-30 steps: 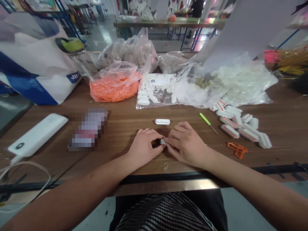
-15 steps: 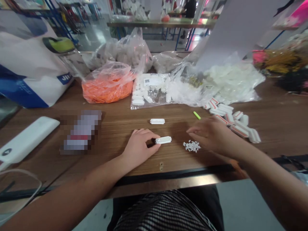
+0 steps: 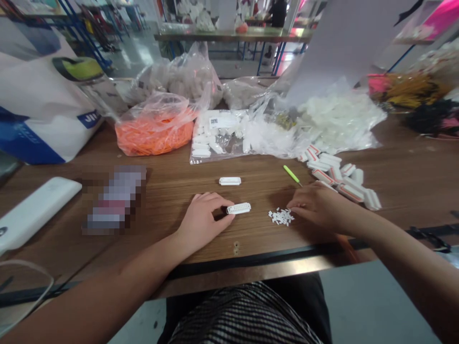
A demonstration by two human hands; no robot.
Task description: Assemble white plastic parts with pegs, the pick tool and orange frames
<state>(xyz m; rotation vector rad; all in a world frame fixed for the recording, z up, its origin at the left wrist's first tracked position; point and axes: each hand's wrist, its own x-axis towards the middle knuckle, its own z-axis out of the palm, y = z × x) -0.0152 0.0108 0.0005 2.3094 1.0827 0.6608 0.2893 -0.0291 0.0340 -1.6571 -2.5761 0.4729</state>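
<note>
My left hand (image 3: 202,222) rests on the brown wood-grain table (image 3: 172,191), its fingers gripping the end of a white multi-pin plastic connector block (image 3: 238,208). My right hand (image 3: 315,205) is to the right, its fingertips touching or just above a small heap of tiny white pins (image 3: 281,217). I cannot see anything held in those fingers. A second white connector block (image 3: 230,181) lies alone just above my left hand, touching neither hand.
At the back stand a clear bag of white connectors (image 3: 215,136), a bag of orange pieces (image 3: 154,131) and a bag of white plastic (image 3: 337,122). White parts with orange stripes (image 3: 339,179) lie in a loose heap at right. A green-handled pick (image 3: 292,175) and white power bank (image 3: 36,212) lie on the table.
My right hand has moved from the left hand out to the right, then down to the white pin heap. The connector block now shows whole beside my left fingers.
</note>
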